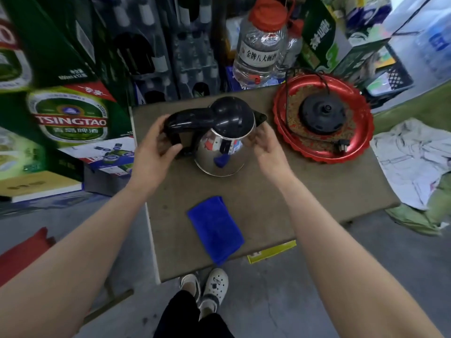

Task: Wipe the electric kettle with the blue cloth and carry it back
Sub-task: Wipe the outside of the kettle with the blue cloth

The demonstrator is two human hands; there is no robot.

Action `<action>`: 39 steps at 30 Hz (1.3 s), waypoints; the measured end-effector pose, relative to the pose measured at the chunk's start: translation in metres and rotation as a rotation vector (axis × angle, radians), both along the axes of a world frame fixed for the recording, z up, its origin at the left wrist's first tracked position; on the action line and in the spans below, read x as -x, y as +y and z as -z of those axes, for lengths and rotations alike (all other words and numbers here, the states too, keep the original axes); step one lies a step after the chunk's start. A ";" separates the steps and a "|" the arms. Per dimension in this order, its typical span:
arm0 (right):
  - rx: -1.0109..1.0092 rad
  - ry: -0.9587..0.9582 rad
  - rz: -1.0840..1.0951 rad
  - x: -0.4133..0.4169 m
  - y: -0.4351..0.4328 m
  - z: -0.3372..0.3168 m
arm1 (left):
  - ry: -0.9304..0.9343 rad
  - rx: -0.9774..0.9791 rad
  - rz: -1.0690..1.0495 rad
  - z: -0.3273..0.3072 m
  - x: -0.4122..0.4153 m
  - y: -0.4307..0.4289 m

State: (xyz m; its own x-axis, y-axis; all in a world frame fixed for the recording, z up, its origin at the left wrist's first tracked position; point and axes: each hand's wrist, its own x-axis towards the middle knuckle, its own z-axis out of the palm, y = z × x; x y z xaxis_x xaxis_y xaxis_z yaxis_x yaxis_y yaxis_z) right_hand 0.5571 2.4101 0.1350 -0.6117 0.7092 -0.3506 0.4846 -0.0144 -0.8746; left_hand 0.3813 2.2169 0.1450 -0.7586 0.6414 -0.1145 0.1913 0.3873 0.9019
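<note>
Kettle (225, 140) stands on the counter (280, 203), off its black power base (322, 115), which sits with its cord on the red tray (361, 147) just to the right. Your left hand (156, 145) is curled around the black handle; your right hand (264, 140) lies open, fingers spread against the steel body below the spout. The blue cloth (216, 229) lies folded near the counter's front edge, apart from both hands, so you are either about to wipe or finished; the picture cannot settle which. What is plainly left is lifting the kettle across onto the base. Readable writing: "TSINGTAO" on the green beer cartons (70, 118) at left, with Chinese characters beneath, and Chinese lettering on the label of the big clear jug (262, 45) behind the counter.
</note>
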 end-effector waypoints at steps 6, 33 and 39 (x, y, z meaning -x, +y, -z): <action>-0.019 -0.394 -0.017 -0.068 -0.097 0.052 | 0.087 0.417 0.044 0.053 -0.071 -0.035; -0.544 0.211 0.354 0.000 -0.105 -0.044 | 0.468 0.394 0.482 -0.053 0.019 0.034; -0.925 0.184 0.225 0.017 -0.127 0.039 | 0.192 0.143 0.423 -0.024 -0.020 0.016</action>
State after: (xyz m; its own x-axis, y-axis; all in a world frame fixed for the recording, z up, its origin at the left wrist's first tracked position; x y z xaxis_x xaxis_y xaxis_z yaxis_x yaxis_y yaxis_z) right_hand 0.5404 2.2834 0.0961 -0.4171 0.7638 0.4926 0.4087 0.6417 -0.6490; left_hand 0.4011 2.2324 0.1691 -0.4511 0.8860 -0.1074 0.5162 0.3572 0.7784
